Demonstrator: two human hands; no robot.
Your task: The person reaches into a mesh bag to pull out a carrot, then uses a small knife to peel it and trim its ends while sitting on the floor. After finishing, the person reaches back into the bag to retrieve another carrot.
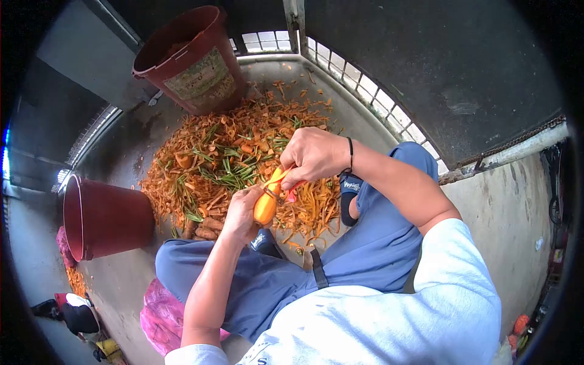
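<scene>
My left hand (242, 213) is closed around a peeled, bright orange carrot (265, 210). My right hand (313, 157) grips a peeler with a pinkish-red handle (292, 195), its blade against the carrot; my fingers partly hide it. An orange strip of peel shows between the two hands. Below them lies a wide heap of carrot peelings (237, 143) mixed with green stem pieces. Several unpeeled, brownish carrots (210, 228) lie at the heap's near edge, by my left knee.
A dark red bucket (207, 76) stands behind the heap. Another red bucket (115, 218) lies on its side at the left. A pink mesh bag (163, 319) is beside my left leg. Dark panels and a metal grille (365, 91) border the floor.
</scene>
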